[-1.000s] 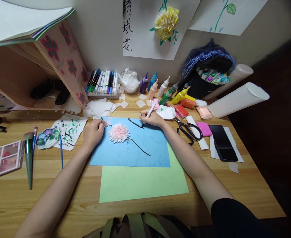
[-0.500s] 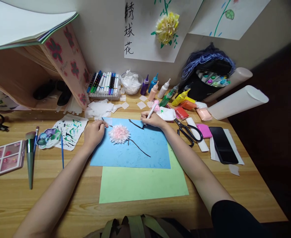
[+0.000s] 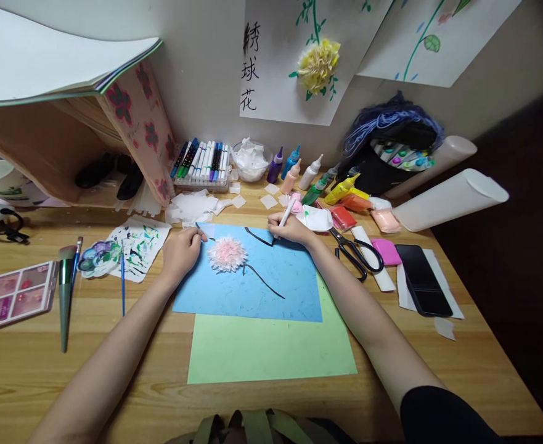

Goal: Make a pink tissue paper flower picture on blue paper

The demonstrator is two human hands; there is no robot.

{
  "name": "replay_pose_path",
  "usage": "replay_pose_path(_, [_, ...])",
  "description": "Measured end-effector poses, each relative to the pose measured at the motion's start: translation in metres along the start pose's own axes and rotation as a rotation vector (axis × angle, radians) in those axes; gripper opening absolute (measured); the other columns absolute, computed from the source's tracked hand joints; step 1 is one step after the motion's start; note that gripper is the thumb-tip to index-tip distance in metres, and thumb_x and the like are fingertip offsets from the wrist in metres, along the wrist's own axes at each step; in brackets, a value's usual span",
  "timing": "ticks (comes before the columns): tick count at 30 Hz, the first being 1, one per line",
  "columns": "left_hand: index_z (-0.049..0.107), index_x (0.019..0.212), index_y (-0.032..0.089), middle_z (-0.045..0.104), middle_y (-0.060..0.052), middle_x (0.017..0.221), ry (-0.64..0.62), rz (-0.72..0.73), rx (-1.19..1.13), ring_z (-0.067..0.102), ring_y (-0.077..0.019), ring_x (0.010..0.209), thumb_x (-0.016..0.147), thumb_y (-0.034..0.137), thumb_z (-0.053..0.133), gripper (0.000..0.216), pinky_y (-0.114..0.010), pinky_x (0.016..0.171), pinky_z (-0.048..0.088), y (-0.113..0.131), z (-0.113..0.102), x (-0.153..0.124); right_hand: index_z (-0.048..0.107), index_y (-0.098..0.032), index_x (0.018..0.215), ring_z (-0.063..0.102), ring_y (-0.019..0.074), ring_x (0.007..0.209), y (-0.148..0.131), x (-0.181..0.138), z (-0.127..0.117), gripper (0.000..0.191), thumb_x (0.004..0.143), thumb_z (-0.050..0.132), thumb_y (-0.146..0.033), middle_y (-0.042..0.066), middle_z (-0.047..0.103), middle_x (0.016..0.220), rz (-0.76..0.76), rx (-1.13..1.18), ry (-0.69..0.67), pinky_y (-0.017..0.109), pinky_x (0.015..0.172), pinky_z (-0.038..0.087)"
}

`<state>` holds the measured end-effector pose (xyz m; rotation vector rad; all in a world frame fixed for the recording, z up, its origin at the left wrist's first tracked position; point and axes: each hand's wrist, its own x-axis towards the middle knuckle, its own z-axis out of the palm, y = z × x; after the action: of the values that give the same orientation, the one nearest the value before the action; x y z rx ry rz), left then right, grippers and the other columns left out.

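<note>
My right hand is closed around a white marker, its tip on the upper part of the blue paper. A short black line runs to that tip. My left hand has its fingers curled over the paper's upper left edge. Between the hands, a fluffy pale pink flower sits on the blue paper. From beside it, a curved black line slopes down to the right. Under the blue sheet lies a green sheet.
Black scissors, a phone and clay packets lie to the right. Paint bottles, a marker box and white tissue stand or lie behind. Brushes and a paint palette are on the left.
The whole scene sits slightly lower and further right as the camera view shifted. Both hands keep nearly the same places on the paper, and the marker tip is still at the upper line's end.
</note>
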<state>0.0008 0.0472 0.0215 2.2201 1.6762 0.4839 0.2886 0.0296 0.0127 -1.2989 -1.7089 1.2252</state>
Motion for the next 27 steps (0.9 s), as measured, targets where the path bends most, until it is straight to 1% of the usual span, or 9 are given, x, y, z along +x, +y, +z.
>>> replay_pose_path(3, [0.063,0.072,0.023,0.069,0.001,0.091,0.000,0.006,-0.002,0.061,-0.0189,0.083,0.080,0.021,0.034,0.029,-0.027,0.069,0.038,0.0000,0.0000,0.0000,0.036,-0.019,0.053,0.041,0.0075,0.047,0.0008,0.0000,-0.0007,0.022,0.070,0.049,-0.018,-0.007,0.041,0.047,-0.002,-0.007,0.020,0.020,0.047,0.031])
replay_pose_path(6, [0.063,0.072,0.023,0.070,0.001,0.091,-0.003,0.001,0.000,0.060,-0.0192,0.082,0.079,0.021,0.034,0.029,-0.027,0.068,0.038,0.0001,-0.0001,-0.0001,0.034,-0.019,0.052,0.039,0.0069,0.047,0.0019,0.0000,-0.0009,0.022,0.068,0.049,-0.016,-0.007,0.040,0.048,0.003,-0.008,-0.020,0.020,0.047,0.029])
replay_pose_path(10, [0.063,0.073,0.023,0.069,0.001,0.090,-0.008,-0.005,-0.005,0.060,-0.0195,0.082,0.080,0.021,0.034,0.029,-0.027,0.068,0.038,0.0007,-0.0009,-0.0002,0.033,-0.019,0.052,0.040,0.0070,0.047,0.0029,0.0000,-0.0006,0.022,0.068,0.048,-0.017,-0.007,0.039,0.047,0.004,0.013,0.002,0.020,0.047,0.029])
replay_pose_path(13, [0.063,0.073,0.023,0.069,0.001,0.090,-0.013,-0.003,-0.010,0.061,-0.0193,0.082,0.080,0.021,0.034,0.029,-0.027,0.069,0.038,0.0010,-0.0014,-0.0002,0.033,-0.019,0.052,0.038,0.0065,0.046,0.0033,0.0000,-0.0009,0.022,0.067,0.048,-0.016,-0.007,0.039,0.047,-0.005,0.013,-0.024,0.019,0.046,0.029])
replay_pose_path(19, [0.063,0.073,0.023,0.070,0.000,0.090,-0.014,-0.008,-0.009,0.061,-0.0190,0.082,0.080,0.021,0.034,0.030,-0.026,0.068,0.038,-0.0004,-0.0003,0.0001,0.034,-0.019,0.051,0.039,0.0066,0.046,0.0025,-0.0001,-0.0009,0.022,0.067,0.049,-0.016,-0.007,0.041,0.048,0.004,0.000,-0.009,0.020,0.046,0.030])
replay_pose_path(25, [0.063,0.073,0.023,0.069,0.001,0.089,-0.003,0.000,-0.015,0.061,-0.0190,0.081,0.080,0.021,0.034,0.030,-0.027,0.067,0.038,-0.0009,0.0002,0.0000,0.036,-0.019,0.053,0.044,0.0077,0.046,-0.0004,-0.0010,0.0002,0.021,0.069,0.049,-0.016,-0.007,0.043,0.047,-0.001,0.000,0.013,0.020,0.047,0.033])
replay_pose_path(27, [0.063,0.073,0.023,0.069,0.001,0.089,-0.004,0.000,-0.016,0.061,-0.0190,0.081,0.080,0.021,0.034,0.030,-0.027,0.066,0.037,-0.0007,0.0001,-0.0001,0.036,-0.019,0.052,0.044,0.0074,0.046,0.0000,-0.0013,0.0000,0.021,0.068,0.050,-0.015,-0.006,0.043,0.047,-0.003,0.005,-0.005,0.020,0.046,0.033])
